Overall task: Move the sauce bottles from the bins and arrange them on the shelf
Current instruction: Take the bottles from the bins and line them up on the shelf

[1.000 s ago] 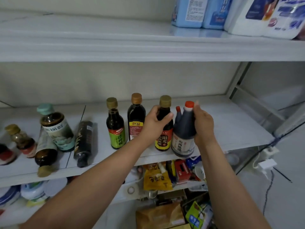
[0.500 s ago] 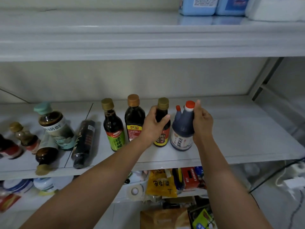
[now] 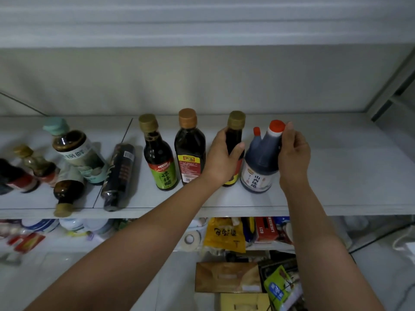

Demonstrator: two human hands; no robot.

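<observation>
On the white shelf (image 3: 325,176), four dark sauce bottles stand upright in a row. My left hand (image 3: 221,158) grips the slim gold-capped bottle (image 3: 235,135) by its neck and shoulder. Just to its right, my right hand (image 3: 293,153) holds the squat red-capped jug (image 3: 260,160) with a white label near its top. Left of my hands stand an orange-capped bottle (image 3: 189,147) and a green-labelled bottle (image 3: 158,153). Further left, a black bottle (image 3: 119,176) lies on its side beside several toppled bottles (image 3: 74,158).
Another shelf board (image 3: 202,30) runs close above. The shelf's right half is bare up to a metal upright (image 3: 390,86). Below the shelf sit bowls (image 3: 45,225), a yellow packet (image 3: 224,234), a red box (image 3: 267,227) and cardboard boxes (image 3: 226,277).
Both hands pushed their bottles a little further back onto the shelf and keep hold of them. The camera tilted down, so the upper shelf's items left the view.
</observation>
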